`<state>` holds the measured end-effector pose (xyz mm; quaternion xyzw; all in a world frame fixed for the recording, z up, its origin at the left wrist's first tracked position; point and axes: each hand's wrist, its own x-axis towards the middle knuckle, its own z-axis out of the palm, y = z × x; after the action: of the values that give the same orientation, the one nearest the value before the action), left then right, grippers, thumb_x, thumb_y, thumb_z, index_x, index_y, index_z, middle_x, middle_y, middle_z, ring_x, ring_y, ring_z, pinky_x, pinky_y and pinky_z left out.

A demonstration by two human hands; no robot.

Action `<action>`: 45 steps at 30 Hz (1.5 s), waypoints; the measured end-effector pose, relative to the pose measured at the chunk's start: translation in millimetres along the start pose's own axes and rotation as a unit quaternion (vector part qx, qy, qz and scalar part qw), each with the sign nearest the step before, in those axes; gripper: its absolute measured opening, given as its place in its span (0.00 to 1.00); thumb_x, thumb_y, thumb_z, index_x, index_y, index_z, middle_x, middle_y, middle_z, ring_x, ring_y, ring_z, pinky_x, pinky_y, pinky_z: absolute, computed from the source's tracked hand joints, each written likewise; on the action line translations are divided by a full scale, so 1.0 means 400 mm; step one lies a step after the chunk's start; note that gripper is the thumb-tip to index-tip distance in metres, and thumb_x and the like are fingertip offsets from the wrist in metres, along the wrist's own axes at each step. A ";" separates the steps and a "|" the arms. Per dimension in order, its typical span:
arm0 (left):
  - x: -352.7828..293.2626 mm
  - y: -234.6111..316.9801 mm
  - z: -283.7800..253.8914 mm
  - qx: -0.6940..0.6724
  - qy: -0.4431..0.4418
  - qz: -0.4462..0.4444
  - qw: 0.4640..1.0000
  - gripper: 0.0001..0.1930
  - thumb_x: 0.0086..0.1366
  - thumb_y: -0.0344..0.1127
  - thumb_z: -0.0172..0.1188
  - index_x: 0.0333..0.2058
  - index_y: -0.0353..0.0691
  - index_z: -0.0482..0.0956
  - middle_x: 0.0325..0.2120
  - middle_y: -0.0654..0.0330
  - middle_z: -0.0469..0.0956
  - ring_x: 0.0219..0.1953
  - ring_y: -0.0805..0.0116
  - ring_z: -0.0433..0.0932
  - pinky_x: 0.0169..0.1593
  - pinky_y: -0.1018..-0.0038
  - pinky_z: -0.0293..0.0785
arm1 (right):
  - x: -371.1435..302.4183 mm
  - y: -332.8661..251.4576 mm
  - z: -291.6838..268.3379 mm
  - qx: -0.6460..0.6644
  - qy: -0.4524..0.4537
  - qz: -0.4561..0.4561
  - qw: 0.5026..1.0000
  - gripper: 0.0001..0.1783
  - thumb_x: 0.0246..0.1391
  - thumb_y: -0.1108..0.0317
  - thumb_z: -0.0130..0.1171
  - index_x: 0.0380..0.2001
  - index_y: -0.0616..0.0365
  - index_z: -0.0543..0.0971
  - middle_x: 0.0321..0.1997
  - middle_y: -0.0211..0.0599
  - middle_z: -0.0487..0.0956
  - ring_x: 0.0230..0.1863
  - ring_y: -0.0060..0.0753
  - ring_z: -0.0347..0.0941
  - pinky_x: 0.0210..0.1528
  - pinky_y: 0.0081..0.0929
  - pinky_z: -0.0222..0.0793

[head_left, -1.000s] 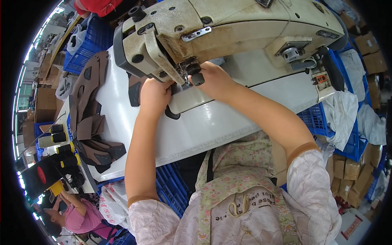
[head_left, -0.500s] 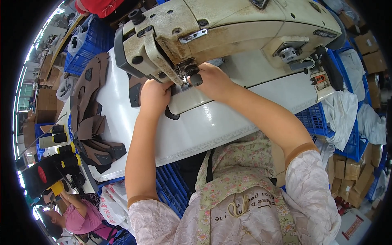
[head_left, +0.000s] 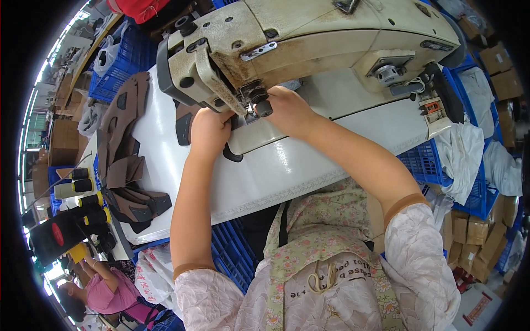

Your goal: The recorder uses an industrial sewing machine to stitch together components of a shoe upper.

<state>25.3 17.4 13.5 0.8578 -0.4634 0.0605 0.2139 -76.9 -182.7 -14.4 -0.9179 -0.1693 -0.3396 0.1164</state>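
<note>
Under the head of a cream, stained sewing machine (head_left: 309, 52), both my hands are close to the needle and presser foot (head_left: 251, 112). My left hand (head_left: 210, 131) is closed at the left of the needle, on a brown piece with black edging (head_left: 185, 122), perhaps a shoe upper part, that sticks out beside it. At the needle's right is my right hand (head_left: 290, 112), its fingers curled in. The machine's round black knob hides its fingertips and whatever they grip. A stack of similar brown cut pieces (head_left: 122, 127) lies along the table's left side.
The white tabletop (head_left: 259, 185) has a ruler strip along its near edge. Thread spools (head_left: 83, 186) stand at the left. Blue crates (head_left: 118, 69) flank the table, with white bags (head_left: 461, 160) and cardboard boxes at right. Another person (head_left: 110, 289) sits at lower left.
Both hands stay nearly in place at the needle. The view has shifted very slightly, and the other person at lower left has moved a little.
</note>
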 end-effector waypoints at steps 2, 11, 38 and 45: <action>0.001 -0.001 -0.005 0.015 -0.015 0.002 1.000 0.21 0.48 0.22 0.56 0.40 0.47 0.86 0.33 0.50 0.81 0.37 0.47 0.79 0.41 0.60 0.76 | 0.001 0.005 -0.001 -0.007 -0.017 -0.012 1.000 0.03 0.42 0.68 0.60 0.21 0.54 0.80 0.32 0.28 0.74 0.41 0.30 0.71 0.43 0.29 0.74; 0.012 0.019 -0.004 0.008 0.007 0.031 0.999 0.16 0.47 0.22 0.57 0.34 0.42 0.86 0.30 0.48 0.80 0.36 0.46 0.79 0.39 0.58 0.75 | -0.077 -0.016 -0.045 0.076 -0.039 0.021 0.996 0.12 0.47 0.69 0.58 0.36 0.57 0.81 0.41 0.34 0.78 0.48 0.38 0.73 0.48 0.36 0.72; -0.015 -0.001 -0.019 0.012 -0.008 -0.005 1.000 0.19 0.49 0.22 0.56 0.39 0.46 0.87 0.34 0.49 0.82 0.37 0.48 0.79 0.40 0.62 0.76 | -0.279 0.607 -0.736 -0.196 0.222 0.454 0.840 0.27 0.63 0.48 0.54 0.55 0.56 0.77 0.48 0.46 0.82 0.50 0.36 0.78 0.54 0.28 0.68; -0.004 -0.002 -0.014 0.004 -0.065 -0.052 0.997 0.19 0.50 0.22 0.56 0.41 0.46 0.84 0.40 0.53 0.82 0.43 0.50 0.79 0.46 0.63 0.75 | -0.310 0.570 -0.706 -0.189 0.316 0.414 0.833 0.24 0.63 0.52 0.54 0.51 0.60 0.78 0.42 0.47 0.83 0.44 0.37 0.79 0.49 0.30 0.70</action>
<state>25.6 21.3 17.9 0.8838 -0.4307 -0.0043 0.1825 -241.2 -512.9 90.6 -0.7492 0.3399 -0.5562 0.1175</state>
